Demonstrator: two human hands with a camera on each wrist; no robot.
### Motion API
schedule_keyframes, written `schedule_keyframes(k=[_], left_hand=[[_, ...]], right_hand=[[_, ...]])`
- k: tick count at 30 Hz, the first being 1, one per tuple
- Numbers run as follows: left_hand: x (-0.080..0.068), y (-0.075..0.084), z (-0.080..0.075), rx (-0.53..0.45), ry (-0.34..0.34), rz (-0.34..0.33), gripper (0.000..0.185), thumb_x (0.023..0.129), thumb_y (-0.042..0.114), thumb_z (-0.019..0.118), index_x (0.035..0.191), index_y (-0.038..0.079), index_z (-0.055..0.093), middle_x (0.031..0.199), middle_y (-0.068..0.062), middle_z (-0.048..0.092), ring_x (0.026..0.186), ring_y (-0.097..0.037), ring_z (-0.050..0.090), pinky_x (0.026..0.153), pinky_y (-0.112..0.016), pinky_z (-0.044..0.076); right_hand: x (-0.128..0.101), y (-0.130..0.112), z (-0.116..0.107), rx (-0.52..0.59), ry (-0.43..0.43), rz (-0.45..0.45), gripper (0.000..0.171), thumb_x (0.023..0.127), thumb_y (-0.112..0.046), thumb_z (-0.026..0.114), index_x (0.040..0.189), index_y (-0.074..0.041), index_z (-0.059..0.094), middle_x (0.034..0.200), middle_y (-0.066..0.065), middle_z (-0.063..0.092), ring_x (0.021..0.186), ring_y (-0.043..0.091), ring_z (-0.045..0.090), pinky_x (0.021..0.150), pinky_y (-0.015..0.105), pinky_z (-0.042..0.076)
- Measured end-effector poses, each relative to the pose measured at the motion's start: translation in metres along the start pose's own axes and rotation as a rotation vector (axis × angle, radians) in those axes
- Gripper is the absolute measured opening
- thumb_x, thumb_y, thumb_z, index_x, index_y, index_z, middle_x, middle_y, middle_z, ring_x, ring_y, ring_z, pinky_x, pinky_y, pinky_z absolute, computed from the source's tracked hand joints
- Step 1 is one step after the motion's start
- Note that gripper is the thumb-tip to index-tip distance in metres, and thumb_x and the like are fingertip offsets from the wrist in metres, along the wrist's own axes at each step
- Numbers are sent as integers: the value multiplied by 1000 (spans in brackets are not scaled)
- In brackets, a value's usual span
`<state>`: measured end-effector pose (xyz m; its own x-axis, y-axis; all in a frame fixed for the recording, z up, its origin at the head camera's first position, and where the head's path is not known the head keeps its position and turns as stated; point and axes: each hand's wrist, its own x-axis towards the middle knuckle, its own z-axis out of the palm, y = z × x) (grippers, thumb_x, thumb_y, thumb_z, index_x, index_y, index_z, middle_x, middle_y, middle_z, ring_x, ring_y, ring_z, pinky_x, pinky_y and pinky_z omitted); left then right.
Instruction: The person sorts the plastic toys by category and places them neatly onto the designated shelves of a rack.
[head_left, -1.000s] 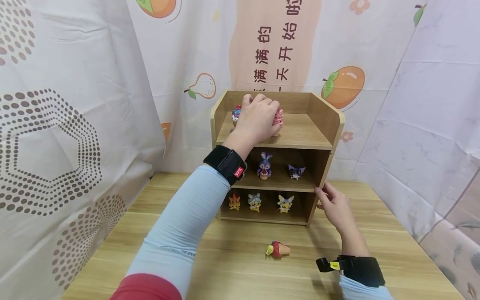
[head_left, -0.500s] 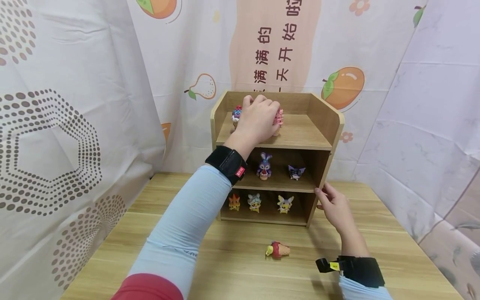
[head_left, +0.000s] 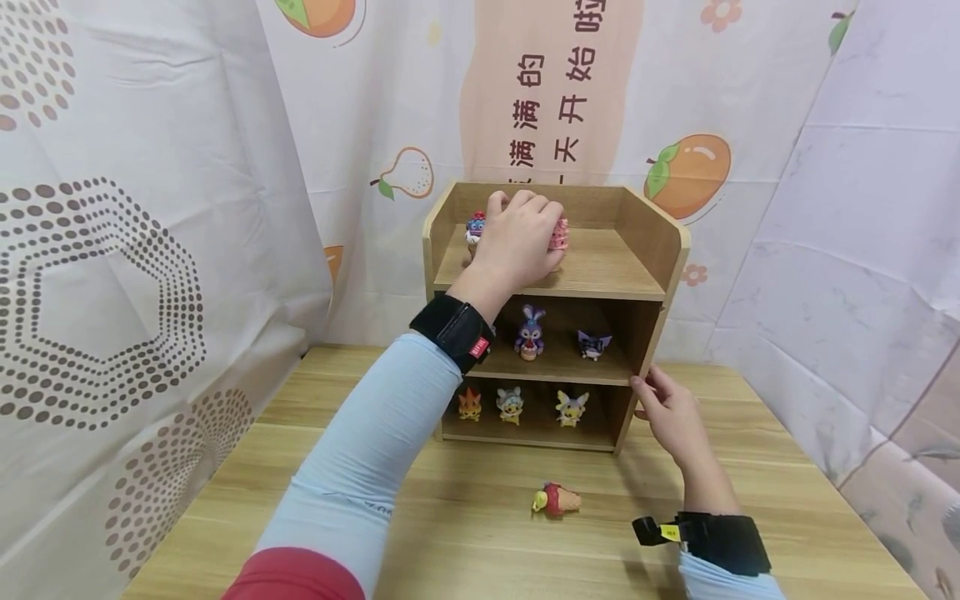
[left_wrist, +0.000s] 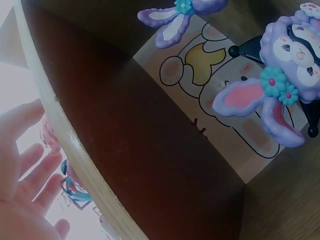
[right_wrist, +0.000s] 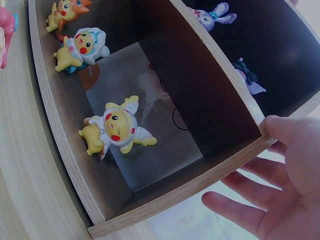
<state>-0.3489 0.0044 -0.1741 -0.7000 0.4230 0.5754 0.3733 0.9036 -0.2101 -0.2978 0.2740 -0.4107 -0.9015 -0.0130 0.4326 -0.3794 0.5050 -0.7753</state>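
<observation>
My left hand [head_left: 517,237] reaches over the top board of the wooden shelf [head_left: 585,288], its fingers bent around a pink figurine [head_left: 560,235] that it mostly covers. Just left of it stands a blue-and-white figurine [head_left: 475,227] with a red top. In the left wrist view, pink shows behind the spread fingers [left_wrist: 42,172]. My right hand [head_left: 671,421] holds the shelf's right side panel, thumb on the front edge and the other fingers along the outside, as the right wrist view shows.
A purple bunny figurine [head_left: 529,333] and a smaller purple-and-black figurine [head_left: 593,345] stand on the middle level. Three yellow figurines, one in an orange outfit [head_left: 469,405], occupy the bottom level. On the wooden table [head_left: 465,533] an ice-cream-cone figurine [head_left: 557,499] lies before the shelf.
</observation>
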Motion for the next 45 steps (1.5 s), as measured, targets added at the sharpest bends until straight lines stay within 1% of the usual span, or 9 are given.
schedule_keyframes(k=[5, 10, 15, 22, 29, 34, 39, 42, 45], left_hand=[[-7, -1, -5, -51, 69, 10, 45, 96, 52, 60, 131, 23, 59, 137, 7, 58, 133, -17, 43, 106, -45, 26], [-18, -2, -9, -110, 126, 45, 49, 95, 56, 61, 131, 23, 59, 135, 6, 58, 132, -18, 43, 107, -45, 25], [-34, -3, -8, -194, 204, 99, 49, 94, 54, 65, 128, 20, 62, 130, 4, 61, 127, -19, 47, 106, -46, 27], [-61, -2, -3, -277, 327, 186, 50, 92, 50, 71, 126, 15, 66, 124, 0, 64, 123, -21, 51, 103, -47, 32], [-87, 5, 5, -340, 387, 260, 48, 91, 50, 73, 121, 13, 69, 121, -1, 65, 121, -21, 53, 102, -47, 33], [-107, 11, 14, -387, 383, 303, 46, 91, 48, 74, 120, 13, 68, 120, -1, 66, 119, -21, 54, 101, -46, 35], [-127, 18, 32, -421, 350, 355, 44, 90, 46, 75, 118, 13, 69, 116, 1, 67, 114, -18, 57, 96, -41, 39], [-140, 23, 45, -447, 298, 384, 43, 90, 44, 76, 118, 12, 69, 115, 2, 67, 110, -17, 59, 92, -39, 42], [-153, 28, 56, -460, 195, 398, 43, 92, 43, 74, 121, 12, 68, 115, 2, 67, 108, -16, 61, 90, -36, 45]], right_hand=[[0, -1, 0, -6, -1, 1, 54, 108, -32, 51, 151, 1, 46, 133, 32, 58, 117, 43, 60, 69, 23, 58], [1, 0, -1, 0, 2, -1, 54, 108, -31, 51, 150, 2, 46, 132, 32, 58, 116, 44, 60, 69, 23, 58], [2, -1, -1, 1, 4, 1, 54, 108, -31, 51, 150, 3, 46, 131, 32, 59, 117, 43, 60, 70, 28, 60], [2, -1, -2, 1, 3, 1, 53, 108, -31, 51, 150, 1, 46, 131, 32, 59, 117, 43, 60, 69, 23, 58], [2, -2, -2, -9, 9, -2, 53, 108, -32, 51, 150, 0, 47, 129, 31, 60, 117, 43, 60, 73, 41, 60], [2, -2, -1, -9, 5, -4, 54, 108, -32, 51, 150, 1, 46, 131, 31, 59, 117, 42, 60, 73, 42, 60], [2, -2, -1, -6, -3, -7, 54, 108, -32, 51, 151, 0, 46, 133, 32, 58, 117, 43, 60, 72, 38, 61], [0, -2, 0, -8, -11, -5, 54, 108, -32, 50, 152, 0, 45, 134, 32, 57, 118, 44, 59, 72, 36, 61], [0, -2, -1, -3, -9, -1, 54, 109, -31, 50, 152, 1, 44, 134, 32, 57, 118, 44, 59, 73, 38, 60]])
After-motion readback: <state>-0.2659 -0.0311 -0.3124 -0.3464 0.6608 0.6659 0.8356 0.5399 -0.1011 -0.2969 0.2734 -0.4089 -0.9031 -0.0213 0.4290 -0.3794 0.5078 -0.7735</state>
